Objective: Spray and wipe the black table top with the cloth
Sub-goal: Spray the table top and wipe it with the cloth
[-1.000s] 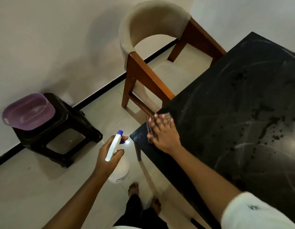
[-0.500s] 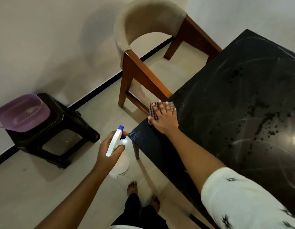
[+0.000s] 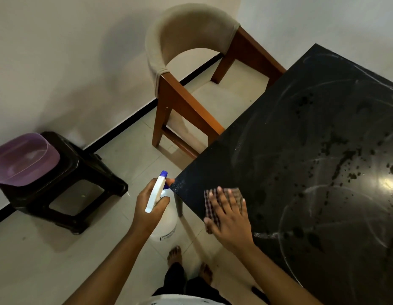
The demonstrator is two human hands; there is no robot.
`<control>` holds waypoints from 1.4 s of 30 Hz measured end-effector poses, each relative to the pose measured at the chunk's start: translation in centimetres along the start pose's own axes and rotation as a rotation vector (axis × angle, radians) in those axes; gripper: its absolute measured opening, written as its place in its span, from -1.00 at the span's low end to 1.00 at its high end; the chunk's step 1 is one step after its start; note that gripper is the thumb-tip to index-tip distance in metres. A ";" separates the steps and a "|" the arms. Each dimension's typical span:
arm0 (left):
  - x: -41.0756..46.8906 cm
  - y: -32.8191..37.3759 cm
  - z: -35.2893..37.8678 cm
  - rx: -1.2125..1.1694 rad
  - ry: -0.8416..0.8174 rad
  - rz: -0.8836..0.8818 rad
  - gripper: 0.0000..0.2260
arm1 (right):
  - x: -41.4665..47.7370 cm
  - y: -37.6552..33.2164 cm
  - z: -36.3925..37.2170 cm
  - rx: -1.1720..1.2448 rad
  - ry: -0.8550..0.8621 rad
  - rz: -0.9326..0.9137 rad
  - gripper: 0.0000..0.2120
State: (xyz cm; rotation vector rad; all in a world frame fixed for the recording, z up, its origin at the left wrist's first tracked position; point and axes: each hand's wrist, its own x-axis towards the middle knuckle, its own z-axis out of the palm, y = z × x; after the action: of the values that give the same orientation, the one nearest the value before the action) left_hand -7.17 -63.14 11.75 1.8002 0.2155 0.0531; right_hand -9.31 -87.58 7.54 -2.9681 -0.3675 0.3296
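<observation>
Cloth [image 3: 235, 194] under flat right hand [image 3: 230, 223] has slid nearer; left hand [image 3: 147, 213] grips spray bottle [image 3: 154, 194].

No text can be read. The white spray bottle [image 3: 166, 224], near and just left of the corner of the black table top [image 3: 301, 150], bears a small label [image 3: 168, 235] with dark print, too blurred to make out.

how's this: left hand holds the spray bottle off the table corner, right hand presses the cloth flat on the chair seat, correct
Only the surface is wrong. In the head view the right hand presses the cloth flat on the black table top, near its corner. The left hand does hold the spray bottle off that corner.
</observation>
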 end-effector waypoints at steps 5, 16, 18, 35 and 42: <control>0.3 0.1 0.3 -0.002 -0.035 0.021 -0.49 | 13.2 1.4 -3.5 0.016 -0.045 0.197 -0.33; 0.6 1.1 0.6 0.021 -0.085 0.051 -0.60 | 9.3 -1.1 -2.6 0.037 -0.050 0.127 -0.33; 0.8 1.2 0.7 0.015 -0.082 0.051 -0.58 | 3.3 -2.6 -0.7 0.059 0.003 0.108 -0.33; 1.7 1.1 0.3 0.022 -0.126 0.068 -0.59 | 18.4 0.5 -5.5 0.078 -0.061 0.275 -0.34; 1.2 0.8 0.7 0.041 -0.109 0.057 -0.66 | 1.2 -3.5 -0.3 0.080 -0.014 0.154 -0.24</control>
State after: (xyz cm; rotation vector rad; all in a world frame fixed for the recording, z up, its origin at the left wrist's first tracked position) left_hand -5.79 -63.79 12.30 1.8439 0.0885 -0.0088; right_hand -8.88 -83.95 8.14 -2.9227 -0.1244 0.3727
